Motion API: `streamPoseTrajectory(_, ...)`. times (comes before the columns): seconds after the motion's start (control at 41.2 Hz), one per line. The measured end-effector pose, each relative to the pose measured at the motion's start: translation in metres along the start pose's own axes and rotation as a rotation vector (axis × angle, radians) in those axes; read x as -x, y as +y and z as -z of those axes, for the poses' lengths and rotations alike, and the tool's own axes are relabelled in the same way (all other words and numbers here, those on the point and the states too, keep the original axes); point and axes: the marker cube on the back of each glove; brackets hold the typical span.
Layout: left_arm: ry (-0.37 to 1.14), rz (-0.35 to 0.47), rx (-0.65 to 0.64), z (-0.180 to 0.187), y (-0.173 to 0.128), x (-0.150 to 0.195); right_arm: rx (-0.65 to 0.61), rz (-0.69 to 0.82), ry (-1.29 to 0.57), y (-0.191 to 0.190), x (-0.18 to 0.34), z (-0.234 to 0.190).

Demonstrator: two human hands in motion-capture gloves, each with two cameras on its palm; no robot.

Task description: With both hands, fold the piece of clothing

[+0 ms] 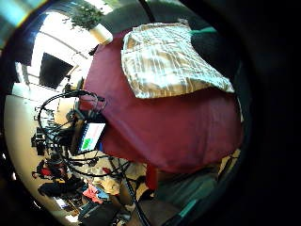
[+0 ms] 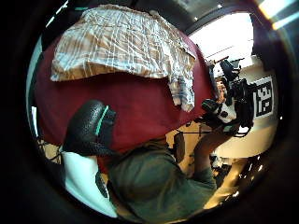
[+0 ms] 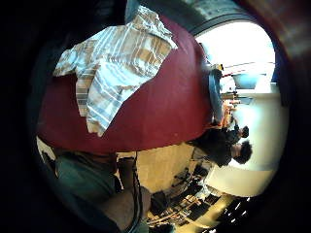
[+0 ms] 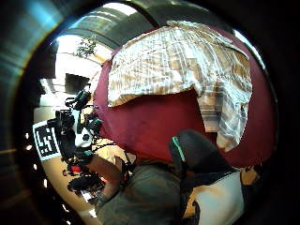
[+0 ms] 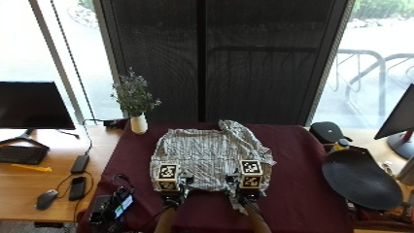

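Note:
A striped beige-and-white shirt (image 5: 207,158) lies spread on the dark red tablecloth (image 5: 298,194). One sleeve (image 4: 225,117) trails toward the near edge of the table. My left hand (image 5: 170,192) and right hand (image 5: 250,195) hover side by side over the shirt's near hem. All the palm views take in the whole shirt (image 1: 164,59) from a distance, with no cloth in either hand. A gloved hand (image 2: 88,126) with relaxed fingers shows by the table's near edge, and a gloved hand (image 4: 197,154) shows there too.
A white vase with a plant (image 5: 138,124) stands at the table's back left corner. On the near left corner sits a small device with a lit screen (image 5: 115,206) and cables. A black round dish (image 5: 359,179) lies to the right. Desks with monitors flank the table.

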Motion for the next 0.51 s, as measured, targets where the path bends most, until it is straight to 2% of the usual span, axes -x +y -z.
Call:
streamPoseTrajectory(0.121, -0.067, 0.015, 0.059, -0.005, -0.003, -0.006, 0.041, -0.021, 0.011, -0.011, -0.009, -0.014)
streamPoseTrajectory(0.219, -0.125, 0.005, 0.109, -0.033, -0.023, -0.004, 0.132, -0.047, 0.019, -0.025, -0.019, -0.037)
streamPoseTrajectory(0.316, -0.148, 0.033, 0.180, -0.057, -0.036, 0.006, 0.206, -0.075, 0.013, -0.040, -0.031, -0.061)
streamPoseTrajectory(0.413, -0.171, 0.080, 0.230, -0.055, -0.030, 0.016, 0.251, -0.104, 0.007, -0.049, -0.039, -0.076)
streamPoseTrajectory(0.51, -0.161, 0.092, 0.250, -0.054, -0.025, 0.020, 0.245, -0.138, 0.035, -0.045, -0.042, -0.074)
